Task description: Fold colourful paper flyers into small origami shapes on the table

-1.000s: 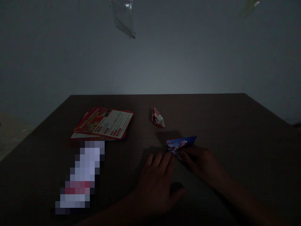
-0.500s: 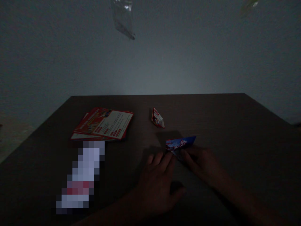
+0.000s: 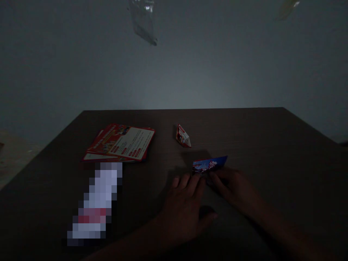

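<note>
A blue piece of printed paper [image 3: 210, 165] with a white snowflake stands raised along a fold on the table. My right hand [image 3: 236, 188] pinches its near edge between thumb and fingers. Palm down beside it, my left hand [image 3: 183, 206] has its fingers stretched forward and its thumb apart; the fingertips reach the paper's near left edge. Dim light hides exactly how they touch it. Beyond the hands sits a small folded red-and-white paper [image 3: 183, 137], tilted up on the table.
On the left lies a stack of red-and-white printed sheets [image 3: 119, 143]. Nearer me is a pale, pixelated long object [image 3: 99, 203] that I cannot identify. The dark wooden table [image 3: 244, 130] meets a grey wall [image 3: 217, 72], where a clear plastic bag [image 3: 144, 21] hangs.
The blue paper's raised part leans slightly lower. Both hands stay nearly in place, and the whole view shifts a little.
</note>
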The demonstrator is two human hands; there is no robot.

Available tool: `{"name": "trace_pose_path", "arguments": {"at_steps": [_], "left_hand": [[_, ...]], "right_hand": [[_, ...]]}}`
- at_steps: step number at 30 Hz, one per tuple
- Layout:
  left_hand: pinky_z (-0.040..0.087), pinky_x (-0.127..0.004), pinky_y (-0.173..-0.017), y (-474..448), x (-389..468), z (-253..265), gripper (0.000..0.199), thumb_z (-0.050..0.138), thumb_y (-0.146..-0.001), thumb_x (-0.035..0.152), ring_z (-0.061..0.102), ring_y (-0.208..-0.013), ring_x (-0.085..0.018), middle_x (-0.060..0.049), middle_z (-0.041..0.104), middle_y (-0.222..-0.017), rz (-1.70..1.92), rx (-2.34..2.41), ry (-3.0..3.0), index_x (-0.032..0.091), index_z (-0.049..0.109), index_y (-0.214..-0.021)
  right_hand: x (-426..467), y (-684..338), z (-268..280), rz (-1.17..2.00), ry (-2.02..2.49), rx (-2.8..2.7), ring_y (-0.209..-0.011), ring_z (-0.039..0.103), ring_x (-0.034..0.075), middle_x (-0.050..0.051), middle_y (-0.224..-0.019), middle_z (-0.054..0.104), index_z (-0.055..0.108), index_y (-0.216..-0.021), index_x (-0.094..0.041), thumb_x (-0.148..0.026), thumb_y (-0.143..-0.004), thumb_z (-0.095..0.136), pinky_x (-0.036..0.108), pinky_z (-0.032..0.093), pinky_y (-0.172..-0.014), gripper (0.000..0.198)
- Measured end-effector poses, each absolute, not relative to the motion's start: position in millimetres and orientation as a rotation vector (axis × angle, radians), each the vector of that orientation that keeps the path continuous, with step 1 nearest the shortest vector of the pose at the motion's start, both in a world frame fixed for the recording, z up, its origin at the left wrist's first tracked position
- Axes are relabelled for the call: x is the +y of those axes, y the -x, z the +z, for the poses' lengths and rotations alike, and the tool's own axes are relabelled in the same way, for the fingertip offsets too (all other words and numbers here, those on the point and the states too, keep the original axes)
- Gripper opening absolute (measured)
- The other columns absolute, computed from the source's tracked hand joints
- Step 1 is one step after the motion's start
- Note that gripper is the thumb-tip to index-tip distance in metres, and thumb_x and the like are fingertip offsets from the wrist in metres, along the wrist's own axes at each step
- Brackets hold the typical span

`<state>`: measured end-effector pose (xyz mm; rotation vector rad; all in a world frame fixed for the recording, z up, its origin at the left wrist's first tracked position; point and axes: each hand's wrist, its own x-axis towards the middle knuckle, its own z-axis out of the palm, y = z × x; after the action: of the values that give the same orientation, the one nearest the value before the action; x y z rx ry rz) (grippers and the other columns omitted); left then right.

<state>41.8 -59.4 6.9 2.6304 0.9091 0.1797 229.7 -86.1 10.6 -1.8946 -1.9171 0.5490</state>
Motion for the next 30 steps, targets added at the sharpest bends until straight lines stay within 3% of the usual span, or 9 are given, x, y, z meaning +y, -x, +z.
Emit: {"name": "trace_pose_path", "arguments": {"at_steps": [9,30], "left_hand": [[0.025,-0.048,-0.103,-34.4,-62.6,7.6,0.062,0.039,-0.088,0.055,0.037,-0.123,-0.029,-0.009,0.042,-0.141,0.189,0.885,-2.67,0.017,0.037,-0.137],[0.027,-0.049,-0.099,-41.8,-64.2,11.9,0.053,0.047,-0.086,0.052,0.044,-0.111,-0.029,-0.01,0.054,-0.125,0.186,0.923,-2.72,0.015,0.053,-0.122]], "right_hand": [[-85.4,-228.1,13.2,0.546,1.897,-1.895,-0.07,0.065,0.018,0.004,-0.079,0.07,0.071,-0.081,-0.022,-0.034,-0.091,0.043,0.026,0.046,-0.062,0.032],[-86.1,-231.0,7.7,0.519,1.876,-1.906,-0.07,0.065,0.019,0.005,-0.081,0.071,0.071,-0.084,-0.022,-0.032,-0.09,0.045,0.028,0.047,-0.065,0.029]]}}
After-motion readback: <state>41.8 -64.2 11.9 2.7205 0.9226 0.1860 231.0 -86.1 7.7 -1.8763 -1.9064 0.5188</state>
